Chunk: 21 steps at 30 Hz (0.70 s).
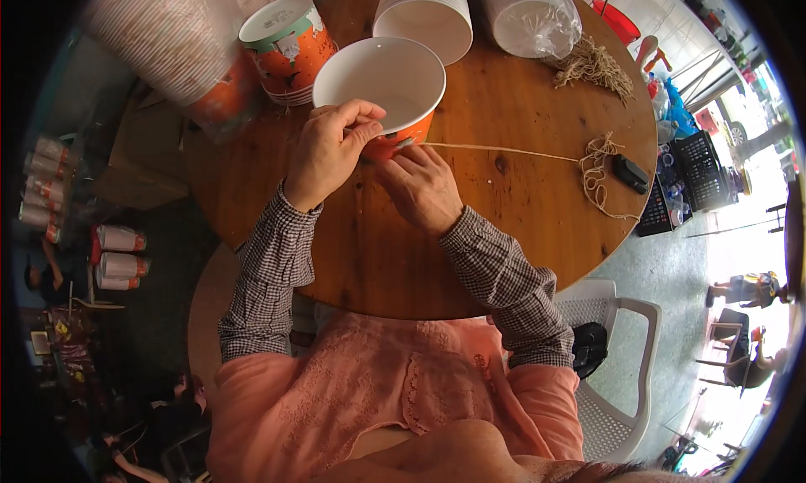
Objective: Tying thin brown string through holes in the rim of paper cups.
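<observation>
A round paper tub (395, 72), white inside and orange outside, stands in front of me on the table. My left hand (327, 154) is at its near left rim, thumb and forefinger closed together; what they pinch is too small to tell. Low against the tub's near side, my right hand (424, 189) is closed on a thin beige string (504, 149). Its fingertips are partly hidden against the orange wall. From there the string runs taut rightward to a loose tangle (598, 168) on the table.
Orange tubs (290, 51) and a plastic-wrapped stack (164, 46) stand at far left. White tubs (424, 21) and a bagged stack (529, 17) lie at the back. A string bundle (594, 67) and a small black object (630, 174) lie rightward. A white chair (617, 374) stands lower right.
</observation>
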{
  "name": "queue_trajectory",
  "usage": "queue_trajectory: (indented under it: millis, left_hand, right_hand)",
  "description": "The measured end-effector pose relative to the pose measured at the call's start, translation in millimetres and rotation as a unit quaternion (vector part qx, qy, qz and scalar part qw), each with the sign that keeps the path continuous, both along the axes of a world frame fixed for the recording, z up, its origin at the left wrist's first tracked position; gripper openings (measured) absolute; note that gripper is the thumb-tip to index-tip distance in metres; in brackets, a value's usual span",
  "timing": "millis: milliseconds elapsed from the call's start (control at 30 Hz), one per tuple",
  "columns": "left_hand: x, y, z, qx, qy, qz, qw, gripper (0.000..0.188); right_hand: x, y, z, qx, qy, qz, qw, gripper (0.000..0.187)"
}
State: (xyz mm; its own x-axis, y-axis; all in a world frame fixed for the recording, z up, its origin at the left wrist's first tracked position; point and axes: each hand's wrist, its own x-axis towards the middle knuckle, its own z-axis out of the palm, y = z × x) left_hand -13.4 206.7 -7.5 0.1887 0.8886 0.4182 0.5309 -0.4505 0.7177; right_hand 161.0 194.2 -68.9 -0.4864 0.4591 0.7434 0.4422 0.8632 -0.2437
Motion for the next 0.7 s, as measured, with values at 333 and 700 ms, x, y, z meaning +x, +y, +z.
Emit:
queue_trajectory:
  millis: [333,700]
  left_hand:
    - [1,0,2,0.007,0.032,0.01,0.999,0.018]
    - [2,5,-1,0.0,-0.035,-0.004,0.999,0.017]
  right_hand:
    - [0,1,-9,-0.016,-0.026,-0.003,1.0,0.018]
    - [-6,0,-14,-0.054,-0.015,-0.027,0.998,0.019]
